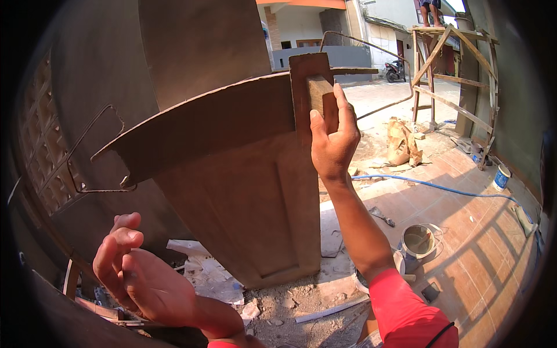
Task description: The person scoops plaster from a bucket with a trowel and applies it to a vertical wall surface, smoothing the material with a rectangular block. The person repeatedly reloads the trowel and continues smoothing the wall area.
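Observation:
My right hand [336, 136] grips the light wooden handle of a plastering float [300, 93], its thumb and fingers around the handle. The float's dark flat board stands upright against the top of a grey-brown plastered pillar [238, 203] with a recessed panel. A long board [209, 116] runs across the pillar's upper part, and the float overlaps its right portion. Lower left, my left hand [145, 275] is raised beside the pillar, empty, with its fingers loosely bent and apart.
Bent metal rods [72, 168] stick out at both ends of the board. Rubble [284, 307] lies at the pillar's foot. To the right are a bucket [418, 240], a blue hose [429, 182], a torn paper sack [400, 142] and wooden scaffolding [432, 58] with a person's legs on top.

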A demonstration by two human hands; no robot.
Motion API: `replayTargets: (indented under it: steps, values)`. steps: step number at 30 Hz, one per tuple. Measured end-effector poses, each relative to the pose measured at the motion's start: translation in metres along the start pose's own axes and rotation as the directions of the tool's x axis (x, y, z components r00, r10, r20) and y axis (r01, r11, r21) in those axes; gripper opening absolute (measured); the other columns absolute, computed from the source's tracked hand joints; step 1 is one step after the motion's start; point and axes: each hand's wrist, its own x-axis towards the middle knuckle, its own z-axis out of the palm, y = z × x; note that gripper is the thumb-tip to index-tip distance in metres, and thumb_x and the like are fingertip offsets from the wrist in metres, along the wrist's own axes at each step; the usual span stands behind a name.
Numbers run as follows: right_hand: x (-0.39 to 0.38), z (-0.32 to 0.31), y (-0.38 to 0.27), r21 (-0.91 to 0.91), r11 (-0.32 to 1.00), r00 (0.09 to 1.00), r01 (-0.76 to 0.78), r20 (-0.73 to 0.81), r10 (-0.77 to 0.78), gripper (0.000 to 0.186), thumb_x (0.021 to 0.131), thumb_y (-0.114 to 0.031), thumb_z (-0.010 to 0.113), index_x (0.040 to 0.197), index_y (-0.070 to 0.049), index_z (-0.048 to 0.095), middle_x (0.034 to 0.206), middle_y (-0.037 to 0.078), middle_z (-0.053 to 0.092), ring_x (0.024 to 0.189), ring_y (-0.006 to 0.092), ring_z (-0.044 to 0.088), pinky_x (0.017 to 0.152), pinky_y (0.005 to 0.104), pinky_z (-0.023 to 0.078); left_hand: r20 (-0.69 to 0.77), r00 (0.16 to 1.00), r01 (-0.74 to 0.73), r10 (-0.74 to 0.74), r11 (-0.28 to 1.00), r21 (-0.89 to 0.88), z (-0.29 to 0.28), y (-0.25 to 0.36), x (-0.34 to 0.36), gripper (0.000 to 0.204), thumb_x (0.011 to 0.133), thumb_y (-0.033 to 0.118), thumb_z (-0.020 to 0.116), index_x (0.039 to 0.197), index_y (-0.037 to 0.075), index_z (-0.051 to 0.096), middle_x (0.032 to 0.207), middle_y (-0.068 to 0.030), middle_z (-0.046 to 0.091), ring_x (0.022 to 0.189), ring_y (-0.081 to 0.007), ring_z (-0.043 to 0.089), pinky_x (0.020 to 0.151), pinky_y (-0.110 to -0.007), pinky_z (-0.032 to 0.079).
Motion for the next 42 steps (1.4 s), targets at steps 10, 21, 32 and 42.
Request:
replayTargets:
  steps: [10, 21, 32, 42]
  values:
    - [-0.058, -0.022, -0.027, 0.346, 0.923, 0.963, -0.167, 0.259, 0.077, 0.060, 0.090, -0.008, 0.064, 0.140, 0.008, 0.036, 0.127, 0.024, 0.056, 0.111, 0.0352, 0.058, 0.097, 0.0398, 0.045, 0.025, 1.000, 0.008, -0.008, 1.000, 0.019, 0.002, -0.002, -0.005, 0.035, 0.090, 0.021, 0.047, 0.118, 0.002, 0.053, 0.097, -0.0124, 0.059, 0.103, -0.0336, 0.052, 0.099, -0.052, 0.032]
    - [0.012, -0.055, 0.020, 0.408, 0.855, 0.947, -0.320, 0.136, 0.290, 0.051, 0.092, -0.017, 0.063, 0.133, 0.007, 0.046, 0.122, 0.016, 0.061, 0.113, 0.0221, 0.058, 0.099, 0.0342, 0.044, 0.059, 0.998, 0.006, -0.007, 1.000, 0.016, 0.021, -0.004, -0.013, 0.030, 0.088, 0.018, 0.045, 0.111, 0.001, 0.054, 0.094, -0.0118, 0.060, 0.098, -0.0332, 0.056, 0.099, -0.053, 0.032]
    - [-0.058, 0.020, -0.044, 0.274, 0.959, 0.946, 0.065, 0.288, -0.146, 0.055, 0.081, -0.003, 0.068, 0.132, 0.005, 0.048, 0.116, 0.021, 0.061, 0.096, 0.0332, 0.059, 0.088, 0.0409, 0.047, 0.130, 0.992, -0.010, 0.001, 0.997, 0.070, 0.037, -0.001, -0.018, 0.030, 0.090, 0.023, 0.047, 0.110, 0.002, 0.055, 0.092, -0.0105, 0.060, 0.099, -0.0314, 0.058, 0.104, -0.055, 0.029]
    - [-0.015, -0.046, 0.022, 0.310, 0.920, 0.969, -0.239, 0.014, 0.247, 0.050, 0.091, -0.017, 0.063, 0.132, 0.009, 0.047, 0.124, 0.023, 0.060, 0.119, 0.0298, 0.056, 0.101, 0.0363, 0.041, 0.193, 0.981, -0.056, 0.035, 0.993, 0.104, 0.027, 0.006, -0.015, 0.032, 0.093, 0.026, 0.049, 0.114, 0.003, 0.056, 0.090, -0.0118, 0.061, 0.098, -0.0338, 0.059, 0.106, -0.056, 0.028]
